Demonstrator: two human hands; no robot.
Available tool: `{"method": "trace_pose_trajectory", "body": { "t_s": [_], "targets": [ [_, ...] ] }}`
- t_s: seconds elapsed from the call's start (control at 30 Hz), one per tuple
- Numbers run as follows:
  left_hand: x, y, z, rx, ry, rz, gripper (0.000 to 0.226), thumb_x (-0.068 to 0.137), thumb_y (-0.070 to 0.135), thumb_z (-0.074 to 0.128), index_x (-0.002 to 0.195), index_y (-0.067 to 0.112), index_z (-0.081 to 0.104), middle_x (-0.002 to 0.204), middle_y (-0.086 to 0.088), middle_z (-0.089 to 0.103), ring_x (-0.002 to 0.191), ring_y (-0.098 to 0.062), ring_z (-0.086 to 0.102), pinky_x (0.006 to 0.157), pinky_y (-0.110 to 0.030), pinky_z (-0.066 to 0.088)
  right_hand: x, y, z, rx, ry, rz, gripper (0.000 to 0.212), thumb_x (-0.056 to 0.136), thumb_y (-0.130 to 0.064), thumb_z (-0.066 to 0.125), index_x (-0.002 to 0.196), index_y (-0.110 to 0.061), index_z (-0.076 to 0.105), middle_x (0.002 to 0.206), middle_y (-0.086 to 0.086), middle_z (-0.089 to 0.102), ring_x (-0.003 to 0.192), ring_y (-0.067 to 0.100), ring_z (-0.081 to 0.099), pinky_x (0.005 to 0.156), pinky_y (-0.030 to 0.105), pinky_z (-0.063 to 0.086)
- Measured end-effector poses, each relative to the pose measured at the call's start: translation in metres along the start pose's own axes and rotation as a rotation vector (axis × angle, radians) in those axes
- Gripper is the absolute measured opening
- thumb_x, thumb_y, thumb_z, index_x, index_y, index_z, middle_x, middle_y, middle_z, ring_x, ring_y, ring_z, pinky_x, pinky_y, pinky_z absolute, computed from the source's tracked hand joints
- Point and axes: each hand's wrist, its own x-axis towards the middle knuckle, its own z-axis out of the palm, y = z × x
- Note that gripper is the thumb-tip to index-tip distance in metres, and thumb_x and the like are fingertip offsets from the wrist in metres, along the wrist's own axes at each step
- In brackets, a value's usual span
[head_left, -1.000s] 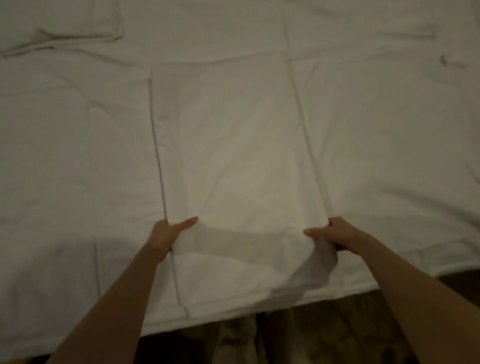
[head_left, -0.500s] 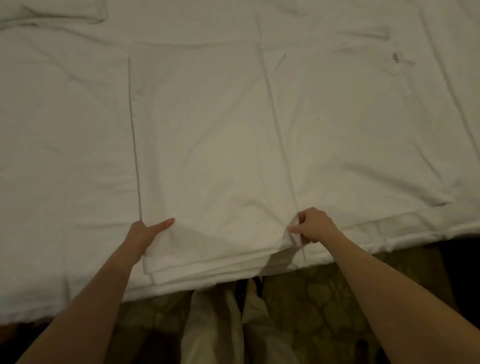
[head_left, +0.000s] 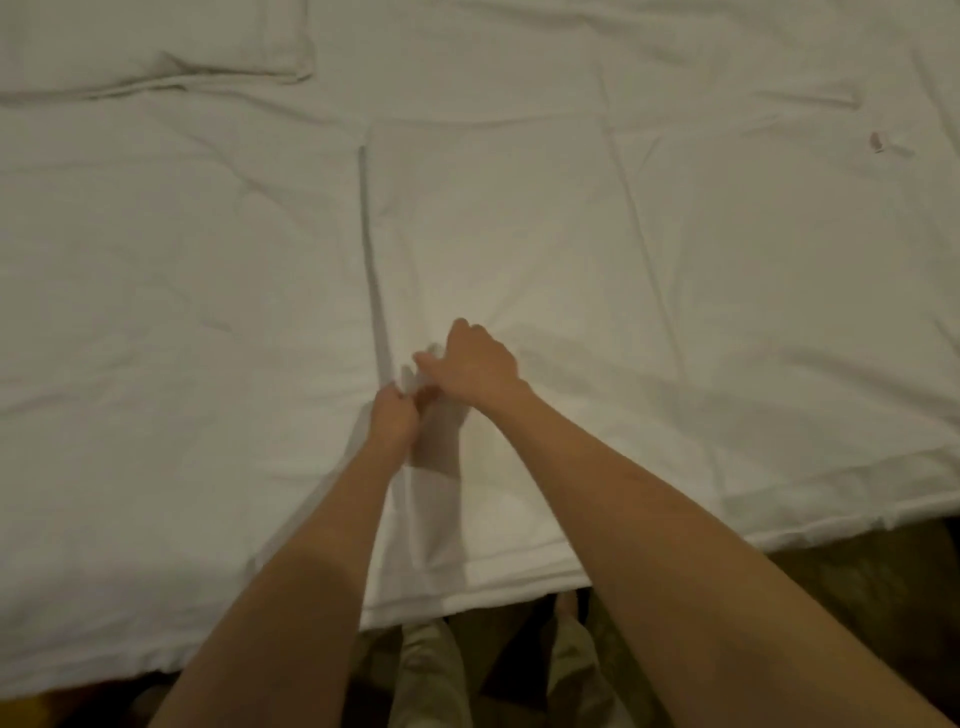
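Through the head camera I see a folded white cloth (head_left: 498, 234) lying mid-frame on a white bed (head_left: 156, 312). Both hands meet at its left edge, just below centre. The left hand (head_left: 392, 415) and right hand (head_left: 475, 364) each pinch a raised bit of fabric with curled fingers. I judge a new fold is starting, and next the corner must travel across evenly. A pillow (head_left: 156, 47) lies upper left and a small red tag (head_left: 877, 141) upper right, neither in the way.

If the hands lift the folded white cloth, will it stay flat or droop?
Likely floppy: the folded white cloth wrinkles where the left hand and right hand pinch it. Probably light: a mere pinch raises its edge. Stacked layers might slide apart.
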Motion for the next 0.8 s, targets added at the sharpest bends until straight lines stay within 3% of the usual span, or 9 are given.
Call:
{"method": "trace_pose_trajectory", "body": {
  "t_s": [0.07, 0.13, 0.2, 0.33, 0.4, 0.57, 0.63, 0.73, 0.8],
  "targets": [
    [0.002, 0.000, -0.007, 0.000, -0.063, 0.038, 0.030, 0.105, 0.011, 0.030, 0.115, 0.001, 0.056, 0.100, -0.009, 0.058, 0.101, -0.027, 0.058, 0.071, -0.019, 0.051, 0.007, -0.036, 0.023, -0.123, 0.015, 0.002, 0.058, 0.090, -0.048, 0.053, 0.129, -0.006, 0.042, 0.127, 0.012, 0.049, 0.119, 0.033, 0.048, 0.090, 0.041, 0.044],
    [0.006, 0.002, -0.012, 0.125, -0.096, 0.050, 0.031, 0.103, 0.011, 0.037, 0.129, -0.001, 0.051, 0.119, -0.013, 0.057, 0.118, -0.031, 0.055, 0.089, -0.029, 0.050, 0.018, -0.053, 0.034, -0.268, 0.040, 0.056, 0.057, 0.091, -0.045, 0.054, 0.130, -0.007, 0.042, 0.127, 0.010, 0.049, 0.119, 0.031, 0.048, 0.080, 0.039, 0.045],
    [0.011, -0.001, -0.014, 0.195, -0.102, 0.076, 0.033, 0.101, 0.017, 0.045, 0.127, -0.002, 0.055, 0.125, -0.018, 0.060, 0.119, -0.033, 0.056, 0.095, -0.038, 0.048, 0.032, -0.060, 0.034, -0.377, 0.067, 0.121, 0.046, 0.092, -0.037, 0.054, 0.128, -0.007, 0.048, 0.124, 0.008, 0.053, 0.115, 0.030, 0.053, 0.070, 0.037, 0.044],
    [0.012, 0.003, -0.028, 0.172, -0.190, 0.108, 0.030, 0.096, 0.026, 0.049, 0.110, 0.004, 0.064, 0.109, -0.014, 0.068, 0.104, -0.031, 0.063, 0.088, -0.042, 0.052, 0.053, -0.082, 0.027, -0.576, 0.025, 0.140, 0.028, 0.090, -0.012, 0.048, 0.114, -0.011, 0.061, 0.112, 0.005, 0.062, 0.102, 0.026, 0.061, 0.064, 0.032, 0.044],
    [0.015, 0.006, -0.044, 0.098, -0.193, 0.092, 0.023, 0.095, 0.026, 0.050, 0.097, 0.007, 0.063, 0.098, -0.009, 0.068, 0.094, -0.026, 0.064, 0.083, -0.041, 0.051, 0.058, -0.098, 0.030, -0.594, 0.027, 0.115, 0.025, 0.089, -0.010, 0.047, 0.109, -0.011, 0.062, 0.107, 0.005, 0.063, 0.098, 0.025, 0.062, 0.067, 0.031, 0.047],
    [0.031, -0.001, -0.130, 0.076, -0.181, 0.104, 0.012, 0.085, 0.024, 0.063, 0.088, 0.012, 0.065, 0.086, -0.007, 0.067, 0.081, -0.023, 0.063, 0.074, -0.036, 0.050, 0.060, -0.153, 0.060, -0.439, 0.033, -0.019, 0.026, 0.091, -0.011, 0.044, 0.111, -0.011, 0.061, 0.109, 0.006, 0.064, 0.102, 0.025, 0.062, 0.076, 0.029, 0.047],
    [0.030, -0.015, -0.174, 0.119, -0.301, -0.022, 0.007, 0.083, 0.024, 0.069, 0.084, 0.018, 0.064, 0.087, -0.005, 0.067, 0.083, -0.022, 0.063, 0.075, -0.035, 0.052, 0.054, -0.176, 0.074, -0.402, 0.026, -0.070, 0.025, 0.092, -0.010, 0.045, 0.111, -0.011, 0.061, 0.110, 0.005, 0.064, 0.103, 0.025, 0.062, 0.077, 0.028, 0.045],
    [0.016, -0.044, -0.220, 0.242, -0.478, -0.258, 0.031, 0.075, 0.034, 0.078, 0.097, 0.020, 0.062, 0.098, 0.000, 0.069, 0.090, -0.017, 0.066, 0.069, -0.031, 0.056, 0.041, -0.198, 0.090, -0.340, -0.002, -0.142, 0.026, 0.094, -0.011, 0.045, 0.115, -0.009, 0.059, 0.117, 0.008, 0.062, 0.111, 0.027, 0.060, 0.089, 0.031, 0.045],
    [0.003, -0.052, -0.231, 0.276, -0.517, -0.285, 0.041, 0.071, 0.037, 0.080, 0.100, 0.020, 0.057, 0.099, 0.000, 0.067, 0.089, -0.016, 0.066, 0.064, -0.028, 0.055, 0.035, -0.205, 0.095, -0.293, -0.044, -0.181, 0.027, 0.095, -0.015, 0.045, 0.117, -0.008, 0.058, 0.120, 0.010, 0.061, 0.114, 0.029, 0.058, 0.093, 0.033, 0.043]
  ]
}}
